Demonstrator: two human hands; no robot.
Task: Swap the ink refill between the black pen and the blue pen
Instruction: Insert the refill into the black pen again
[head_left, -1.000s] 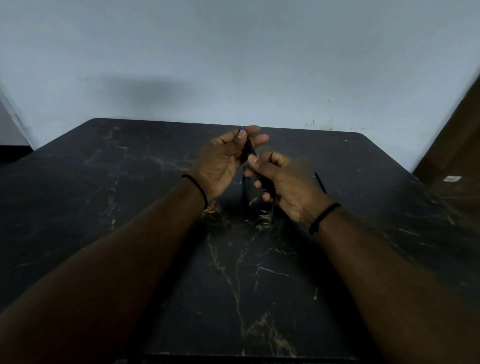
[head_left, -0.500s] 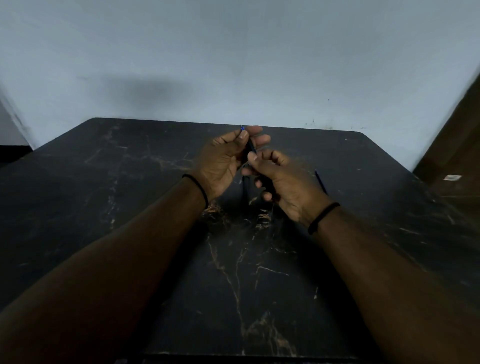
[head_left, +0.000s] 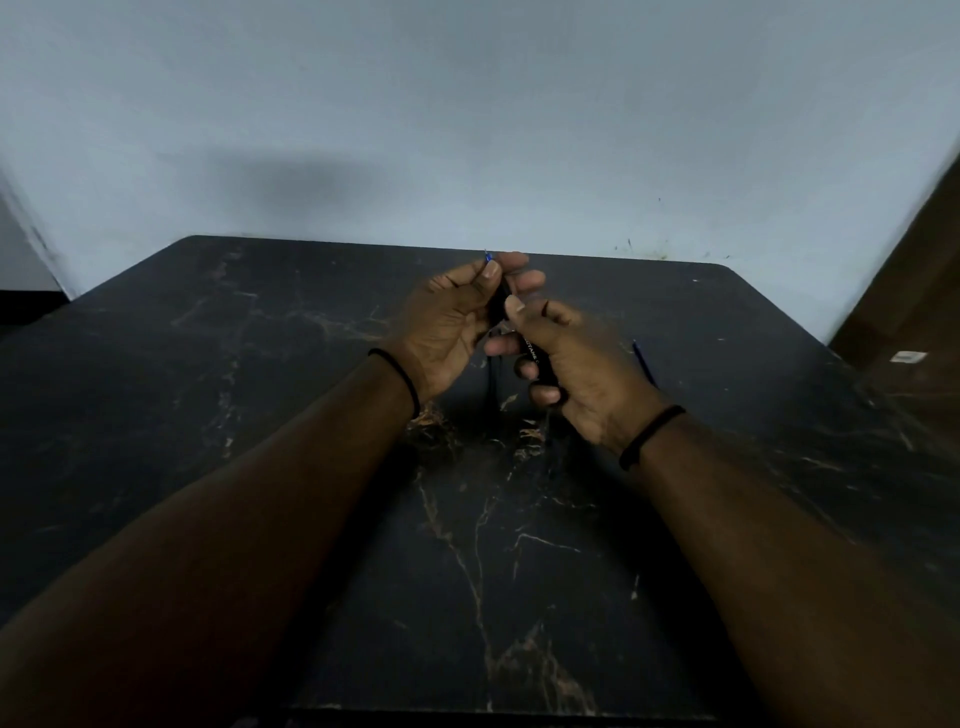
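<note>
Both hands meet over the middle of the dark marble table (head_left: 311, 467), holding one dark pen between them. My left hand (head_left: 447, 322) pinches the pen's upper end, where a small blue tip (head_left: 487, 255) sticks out above the fingers. My right hand (head_left: 571, 364) curls round the black pen barrel (head_left: 535, 356), which bears faint white lettering. A thin blue refill or pen (head_left: 644, 364) lies on the table just right of my right hand. Another dark, thin piece (head_left: 491, 395) lies on the table under the hands; I cannot tell what it is.
A pale wall rises behind the table's far edge. At the right stands a brown surface with a small white label (head_left: 906, 357). Both wrists wear black bands.
The hands have stayed almost in place. My right hand has shifted slightly on the barrel, its thumb now nearer my left fingers.
</note>
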